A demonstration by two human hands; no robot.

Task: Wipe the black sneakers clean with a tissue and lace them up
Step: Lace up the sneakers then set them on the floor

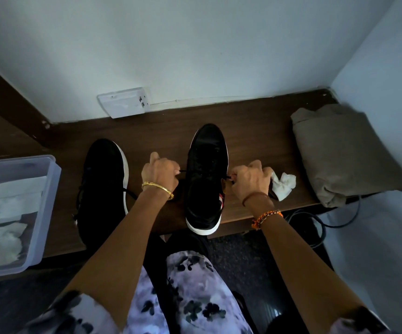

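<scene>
Two black sneakers with white soles stand on a dark wooden desk (255, 131), toes toward the wall. The right sneaker (207, 153) sits between my hands. My left hand (159, 172) pinches one end of its black lace on the shoe's left side. My right hand (249, 178) pinches the other lace end on the right side. Both lace ends are drawn outward. The left sneaker (103, 169) stands beside my left hand, its lace hanging loose toward the desk edge. A crumpled white tissue (283, 185) lies on the desk just right of my right hand.
A clear plastic bin (48, 196) holding folded tissues and a whitish cloth sits at the left. A folded beige cloth bag (342, 153) lies at the right end of the desk, black cables (327, 218) below it. A white wall socket plate (124, 102) is behind the shoes.
</scene>
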